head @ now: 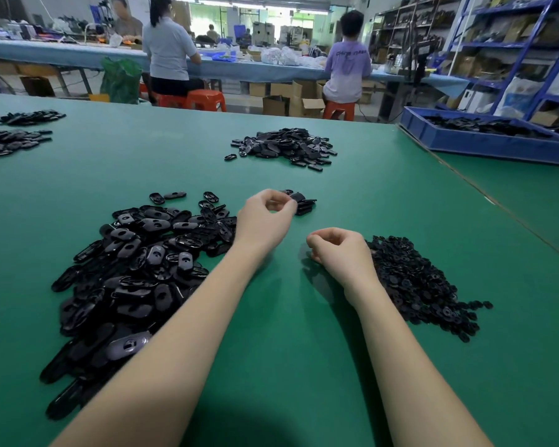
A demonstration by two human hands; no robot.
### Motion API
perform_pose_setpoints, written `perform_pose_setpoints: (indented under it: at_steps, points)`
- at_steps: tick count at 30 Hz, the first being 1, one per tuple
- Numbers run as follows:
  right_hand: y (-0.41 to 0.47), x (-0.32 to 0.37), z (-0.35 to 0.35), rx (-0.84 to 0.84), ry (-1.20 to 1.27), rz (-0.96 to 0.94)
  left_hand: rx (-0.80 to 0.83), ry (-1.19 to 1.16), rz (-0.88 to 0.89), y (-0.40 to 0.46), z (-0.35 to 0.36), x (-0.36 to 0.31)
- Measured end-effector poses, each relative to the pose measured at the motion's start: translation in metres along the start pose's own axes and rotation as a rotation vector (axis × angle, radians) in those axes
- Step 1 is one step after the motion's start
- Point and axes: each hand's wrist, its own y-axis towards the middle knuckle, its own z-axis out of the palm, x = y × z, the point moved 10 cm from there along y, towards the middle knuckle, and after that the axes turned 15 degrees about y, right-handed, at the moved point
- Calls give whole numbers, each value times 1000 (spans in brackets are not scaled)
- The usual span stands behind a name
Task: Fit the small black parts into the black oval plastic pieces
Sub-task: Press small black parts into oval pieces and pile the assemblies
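Forearms near over green desk [288, 366] | left hand [265, 217] pinches oval piece [299, 198] above small stack | right hand [339, 250] curled, contents unclear, beside small parts [413, 285] | advice: align part squarely, press flush.

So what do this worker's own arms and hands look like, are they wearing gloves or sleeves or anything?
Nothing is worn on what shows. Both forearms are bare from the bottom of the picture up to the wrists, with no sleeve in view. The left hand and the right hand have no gloves, and no watch, bracelet or ring shows. The fingernails cannot be made out. The upper arms lie outside the picture.
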Motion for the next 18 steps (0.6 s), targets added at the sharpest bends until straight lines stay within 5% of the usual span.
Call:
perform_pose_setpoints:
  at_steps: [8, 14, 18]
  points:
    - [-11, 20, 20, 32, -417, -148, 145, 302, 218, -17, -10, -17]
    - [-18, 19, 34, 38, -543, -218, -91, 732, 98, 7, -56, 16]
    - [-18, 17, 36, 35, -537, -223, 58, 991, 31, 10, -43, 42]
